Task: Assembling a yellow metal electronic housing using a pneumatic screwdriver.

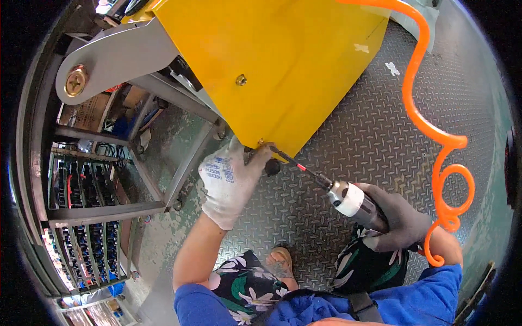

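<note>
A large yellow metal panel [272, 60] fills the top middle, with a brass bolt head [241, 80] on its face. My left hand [231, 179], in a white work glove, presses against the panel's lower corner beside a small black knob [272, 167]. My right hand [399, 220], in a grey glove, grips a silver pneumatic screwdriver [353, 201]. Its long bit [296, 164] points up-left and touches the panel's bottom corner near my left fingers. A coiled orange air hose [429, 125] runs from the tool up to the top edge.
Grey diamond-plate flooring [375, 119] lies under the panel. A grey metal frame [136, 125] with a large brass screw [76, 81] stands at the left, with racks of dark parts [87, 239] and cardboard boxes behind it. My sandalled foot [280, 263] shows below.
</note>
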`<move>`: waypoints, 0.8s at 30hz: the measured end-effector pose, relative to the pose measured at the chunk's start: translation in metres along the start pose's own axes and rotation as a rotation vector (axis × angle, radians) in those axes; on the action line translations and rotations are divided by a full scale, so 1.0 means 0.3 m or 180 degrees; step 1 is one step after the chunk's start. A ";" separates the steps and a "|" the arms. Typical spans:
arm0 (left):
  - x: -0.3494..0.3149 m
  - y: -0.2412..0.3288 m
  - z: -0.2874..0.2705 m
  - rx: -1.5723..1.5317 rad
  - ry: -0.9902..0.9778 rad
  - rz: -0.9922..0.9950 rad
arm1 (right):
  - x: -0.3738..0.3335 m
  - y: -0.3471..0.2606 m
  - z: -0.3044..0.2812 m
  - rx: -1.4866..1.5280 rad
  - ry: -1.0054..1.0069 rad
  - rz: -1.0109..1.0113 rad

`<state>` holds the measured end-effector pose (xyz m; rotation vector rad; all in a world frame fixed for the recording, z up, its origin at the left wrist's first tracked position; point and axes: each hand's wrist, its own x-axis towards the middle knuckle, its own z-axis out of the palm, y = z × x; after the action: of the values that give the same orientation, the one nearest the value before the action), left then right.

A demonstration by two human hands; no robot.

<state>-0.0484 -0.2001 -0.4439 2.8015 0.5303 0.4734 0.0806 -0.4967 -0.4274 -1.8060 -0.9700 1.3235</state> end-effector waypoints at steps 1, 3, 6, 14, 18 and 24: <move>0.000 -0.001 -0.001 -0.0006 -0.0008 -0.0002 | 0.009 0.001 0.008 0.0040 0.0081 -0.0246; -0.004 -0.003 0.000 -0.0020 0.0035 0.0044 | 0.027 0.000 0.016 -0.0120 0.0232 -0.0517; -0.007 0.002 0.002 0.0014 0.0123 0.0072 | 0.035 -0.006 0.018 -0.0086 0.0130 -0.0153; -0.001 0.007 -0.003 -0.0075 0.0067 -0.0029 | 0.054 0.037 0.048 0.0470 0.0186 -0.0459; 0.006 -0.019 0.009 0.0066 0.0095 0.0114 | 0.084 0.061 0.037 0.3018 -0.1006 -0.0037; 0.016 -0.080 0.028 0.0046 0.0030 -0.0379 | 0.113 -0.030 0.156 0.1620 0.0212 -0.0510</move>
<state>-0.0485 -0.1782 -0.4574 2.7626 0.7005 0.4597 0.0407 -0.4584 -0.4465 -1.3466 -0.6497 1.2615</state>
